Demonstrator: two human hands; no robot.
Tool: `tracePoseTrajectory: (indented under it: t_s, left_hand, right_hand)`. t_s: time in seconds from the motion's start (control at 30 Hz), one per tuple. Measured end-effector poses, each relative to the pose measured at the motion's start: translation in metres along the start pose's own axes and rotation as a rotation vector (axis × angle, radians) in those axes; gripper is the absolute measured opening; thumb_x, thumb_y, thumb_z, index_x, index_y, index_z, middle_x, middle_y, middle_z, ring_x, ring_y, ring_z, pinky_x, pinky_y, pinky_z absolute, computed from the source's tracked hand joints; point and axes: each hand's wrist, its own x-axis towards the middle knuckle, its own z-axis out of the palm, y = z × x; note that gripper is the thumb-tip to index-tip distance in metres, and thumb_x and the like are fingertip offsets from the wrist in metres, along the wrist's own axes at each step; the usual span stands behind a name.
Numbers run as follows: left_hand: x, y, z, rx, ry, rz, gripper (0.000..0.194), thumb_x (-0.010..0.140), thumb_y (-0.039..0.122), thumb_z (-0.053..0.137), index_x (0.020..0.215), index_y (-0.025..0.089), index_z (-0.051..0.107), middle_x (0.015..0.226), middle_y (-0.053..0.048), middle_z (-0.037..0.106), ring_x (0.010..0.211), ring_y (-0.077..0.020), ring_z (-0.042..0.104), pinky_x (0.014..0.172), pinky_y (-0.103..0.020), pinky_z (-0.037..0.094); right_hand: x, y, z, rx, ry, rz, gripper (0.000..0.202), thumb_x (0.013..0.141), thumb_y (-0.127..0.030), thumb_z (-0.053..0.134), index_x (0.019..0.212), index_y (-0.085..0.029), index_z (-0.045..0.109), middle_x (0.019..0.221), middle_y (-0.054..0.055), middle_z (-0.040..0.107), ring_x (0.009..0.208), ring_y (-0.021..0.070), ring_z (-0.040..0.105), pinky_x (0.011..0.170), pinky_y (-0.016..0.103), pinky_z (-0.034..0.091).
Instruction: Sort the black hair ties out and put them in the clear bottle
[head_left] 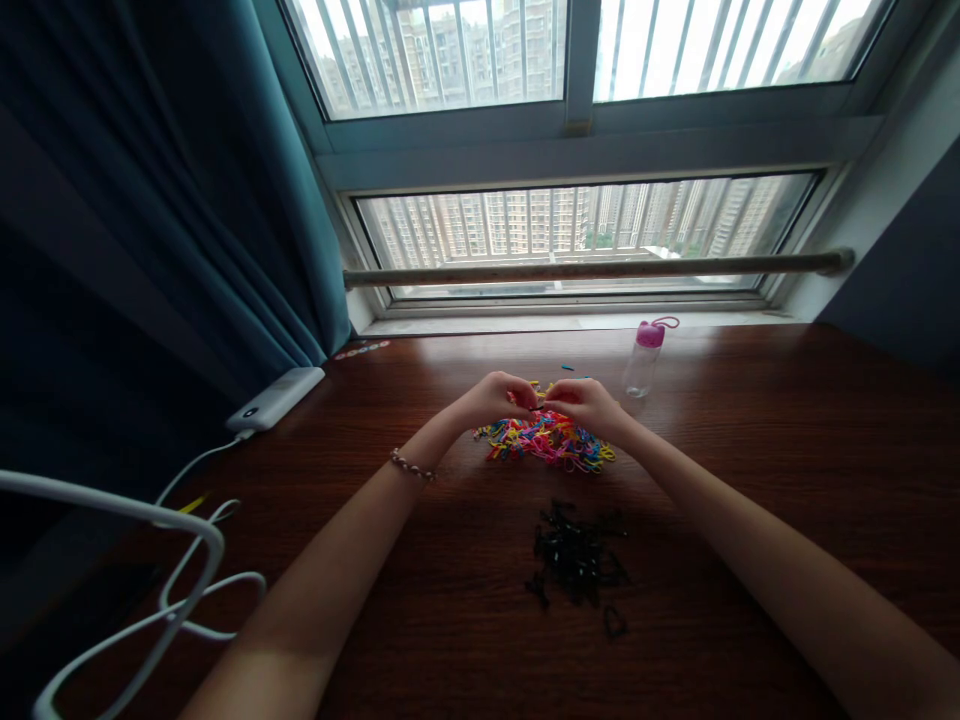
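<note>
Colourful bands (546, 440) | hands (541, 402) pinching above | mid-table (750, 480), bottle (645, 360) near

On the surface (750, 480), your bands (546, 440) lie beyond the clips (577, 560); bottle (645, 358) behind right, power bank (276, 398) far left.

The heap of small bands (546, 441) mixes pink, yellow, blue and red; at its 6 o'clock lies an all-black pile (577, 562). The bottle (643, 360) at 2 o'clock is clear, capped pink. The table (750, 480) is reddish-brown woodgrain.
</note>
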Motion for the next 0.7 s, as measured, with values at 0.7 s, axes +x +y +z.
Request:
tracePoseTrajectory:
  t_s: [0.7]
  left_hand:
    - [-0.007,-0.014,-0.010,0.276,-0.170,-0.128,0.037,0.052,0.032,0.075,0.085,0.016,0.067,0.077,-0.002,0.065,0.071,-0.0148,0.057,0.059,-0.020,0.041]
  right_hand:
    - [-0.001,0.012,-0.015,-0.367,-0.054,-0.075,0.011,0.076,-0.013,0.053,0.073,-0.014,0.063,0.068,0.003,0.064,0.061,0.0131,0.056,0.058,0.023,0.040]
